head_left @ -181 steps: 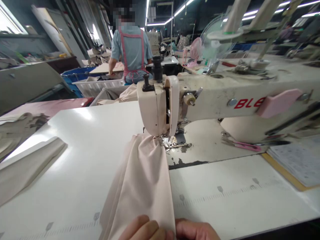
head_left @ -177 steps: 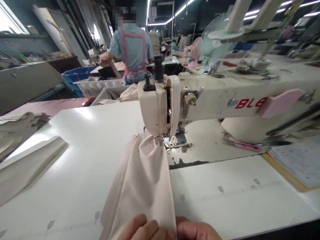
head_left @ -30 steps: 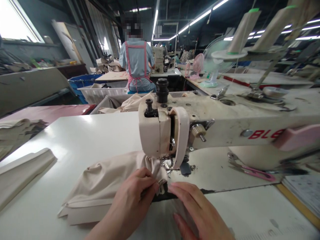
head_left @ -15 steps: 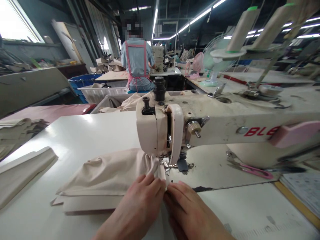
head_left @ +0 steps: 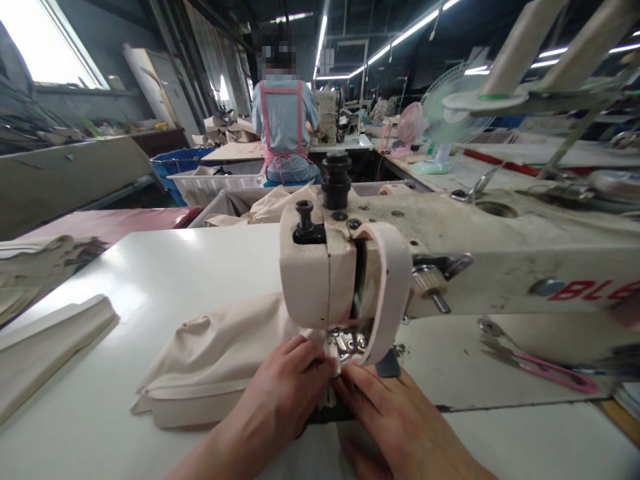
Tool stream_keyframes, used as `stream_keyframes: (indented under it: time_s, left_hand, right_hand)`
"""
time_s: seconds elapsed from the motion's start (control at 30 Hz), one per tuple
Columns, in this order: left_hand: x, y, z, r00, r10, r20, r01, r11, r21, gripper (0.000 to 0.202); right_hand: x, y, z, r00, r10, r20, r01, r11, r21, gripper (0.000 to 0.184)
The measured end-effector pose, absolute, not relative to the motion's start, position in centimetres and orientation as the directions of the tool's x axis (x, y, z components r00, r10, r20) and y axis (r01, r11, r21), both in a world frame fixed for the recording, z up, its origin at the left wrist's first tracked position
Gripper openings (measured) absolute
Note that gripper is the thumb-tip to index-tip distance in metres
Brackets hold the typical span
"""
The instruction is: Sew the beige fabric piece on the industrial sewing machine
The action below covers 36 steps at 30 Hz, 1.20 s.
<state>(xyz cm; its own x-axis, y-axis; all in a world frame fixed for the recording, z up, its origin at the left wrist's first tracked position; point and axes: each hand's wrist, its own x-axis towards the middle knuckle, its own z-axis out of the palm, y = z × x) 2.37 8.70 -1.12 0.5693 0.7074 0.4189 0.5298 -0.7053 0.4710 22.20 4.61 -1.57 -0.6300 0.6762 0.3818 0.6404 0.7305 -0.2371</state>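
A beige piece of fabric (head_left: 225, 353) lies folded and rumpled on the white table, its right edge beneath the head of a sewing machine (head_left: 313, 280). My left hand (head_left: 287, 387) pinches that edge with curled fingers, just in front of the metal presser foot (head_left: 350, 343). Close beside it on the right, my right hand (head_left: 385, 407) has its fingers pressed together, fingertips at the fabric's edge and by the foot. The right fingertips are partly hidden under the machine's curved guard (head_left: 393, 287).
Pink-handled scissors (head_left: 545, 367) lie on the machine bed at right. Another beige fabric piece (head_left: 55, 347) rests at left, near a fabric stack (head_left: 45, 267). Thread cones (head_left: 523, 47) stand above right. Ahead, a person in a pink-strapped apron (head_left: 285, 127) sits with their back turned.
Both hands and the fabric edge have moved forward, closer to the presser foot. The machine appears larger and nearer as the camera view has shifted.
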Motion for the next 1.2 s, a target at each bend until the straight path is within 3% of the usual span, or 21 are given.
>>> stream_keyframes:
  time_s: [0.13,0.43,0.8,1.07,1.2]
  left_hand:
    - [1.9,9.8,-0.9,0.563,0.656,0.503,0.475,-0.755,0.453,0.013]
    - [2.0,10.0,-1.2,0.494,0.785,0.373,0.478,-0.603,0.639,0.016]
    - [2.3,10.1,-0.8,0.514,0.795,0.322,0.477,-0.578,0.663,0.018]
    - [2.1,10.1,-1.0,0.602,0.720,0.346,0.504,-0.679,0.534,0.019]
    - [2.1,9.9,-1.6,0.547,0.708,0.447,0.482,-0.703,0.523,0.021]
  right_hand:
    - [22.2,4.8,-2.1,-0.582,0.756,0.299,0.671,0.654,-0.349,0.055]
    - [22.6,5.2,-1.0,-0.577,0.768,0.277,0.627,0.634,-0.452,0.051]
    - [22.7,5.2,-1.4,-0.565,0.772,0.291,0.617,0.629,-0.472,0.046]
    - [22.6,5.0,-0.7,-0.521,0.803,0.291,0.639,0.592,-0.492,0.049]
    - [22.6,5.0,-0.4,-0.498,0.809,0.311,0.631,0.585,-0.510,0.049]
